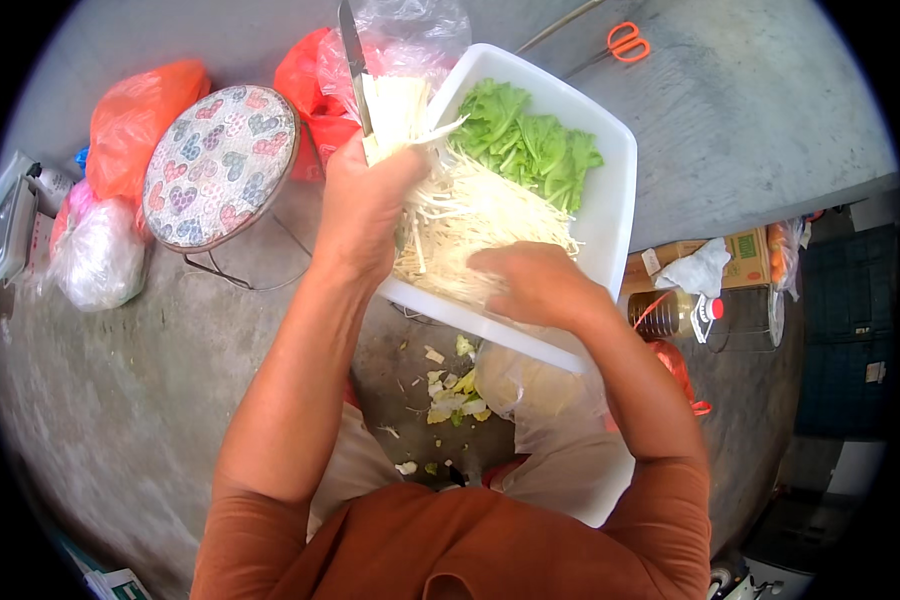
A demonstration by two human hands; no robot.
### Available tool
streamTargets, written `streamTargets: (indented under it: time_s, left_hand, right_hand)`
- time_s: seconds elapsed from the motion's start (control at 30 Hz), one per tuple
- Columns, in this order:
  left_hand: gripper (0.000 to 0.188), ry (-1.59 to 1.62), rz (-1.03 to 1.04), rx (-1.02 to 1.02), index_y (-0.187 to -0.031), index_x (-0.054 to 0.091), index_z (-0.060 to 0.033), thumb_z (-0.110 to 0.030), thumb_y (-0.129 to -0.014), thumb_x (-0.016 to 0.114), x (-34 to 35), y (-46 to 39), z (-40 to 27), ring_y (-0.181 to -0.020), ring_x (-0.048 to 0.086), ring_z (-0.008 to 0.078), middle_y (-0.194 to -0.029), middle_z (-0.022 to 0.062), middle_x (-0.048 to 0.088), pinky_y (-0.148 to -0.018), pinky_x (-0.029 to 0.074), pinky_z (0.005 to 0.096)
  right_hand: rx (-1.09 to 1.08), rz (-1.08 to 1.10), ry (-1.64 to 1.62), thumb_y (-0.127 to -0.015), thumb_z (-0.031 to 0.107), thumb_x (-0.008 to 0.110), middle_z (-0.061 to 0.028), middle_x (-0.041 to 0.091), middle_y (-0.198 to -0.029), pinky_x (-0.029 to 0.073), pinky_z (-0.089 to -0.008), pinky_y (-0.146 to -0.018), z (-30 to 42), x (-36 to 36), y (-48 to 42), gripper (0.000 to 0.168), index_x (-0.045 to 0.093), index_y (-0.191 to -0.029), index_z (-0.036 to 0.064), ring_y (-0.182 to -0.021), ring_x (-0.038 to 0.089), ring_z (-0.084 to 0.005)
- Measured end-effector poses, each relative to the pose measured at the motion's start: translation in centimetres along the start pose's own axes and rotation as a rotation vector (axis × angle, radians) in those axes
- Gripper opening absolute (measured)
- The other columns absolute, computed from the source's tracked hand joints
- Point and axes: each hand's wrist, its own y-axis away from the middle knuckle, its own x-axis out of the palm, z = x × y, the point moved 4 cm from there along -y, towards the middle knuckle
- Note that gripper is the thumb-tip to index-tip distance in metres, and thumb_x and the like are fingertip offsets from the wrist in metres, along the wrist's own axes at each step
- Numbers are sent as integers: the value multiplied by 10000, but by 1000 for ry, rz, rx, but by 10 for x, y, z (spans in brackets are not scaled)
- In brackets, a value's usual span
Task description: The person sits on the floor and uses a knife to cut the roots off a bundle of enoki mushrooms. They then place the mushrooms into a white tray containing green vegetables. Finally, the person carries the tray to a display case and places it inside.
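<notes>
My left hand (375, 195) grips a pale bunch of enoki mushrooms (399, 109), its base end pointing up and away from me. A knife (354, 64) is held in the same hand, its dark blade rising beside the bunch; its handle is hidden. My right hand (544, 285) is over loose enoki strands (502, 206), thumb and fingers apart; the fingertips are blurred. These strands lie in a white plastic tub (621, 202), with green lettuce leaves (532, 139) at its far side.
A round stool (221, 165) with a heart-patterned cover stands left, near orange (146, 124) and clear plastic bags (101, 255). Orange-handled scissors (628, 43) lie beyond the tub. Vegetable scraps (454, 394) litter the floor below. At right are an oil bottle (664, 313) and a cardboard box (746, 255).
</notes>
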Motion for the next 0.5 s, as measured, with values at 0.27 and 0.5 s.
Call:
streamTargets:
  time_s: [0.27, 0.5]
  left_hand:
    - [317, -151, 13, -65, -1049, 568, 34, -55, -745, 580, 2, 5, 1, -793, 571, 103, -923, 57, 612, -704, 467, 256]
    - [310, -239, 168, -160, -1065, 566, 35, -67, -777, 620, 21, 14, 3, -777, 586, 110, -916, 66, 619, -679, 481, 253]
  right_hand:
    - [-61, -149, -222, -734, 104, 601, -137, 602, -1130, 441, -374, -892, 3, 7, -1, 422, 595, -1156, 105, -1010, 570, -310]
    - [106, -224, -446, -723, 117, 683, -112, 634, -1054, 477, -323, -788, -26, -36, 35, 397, 618, -1112, 75, -923, 606, -204]
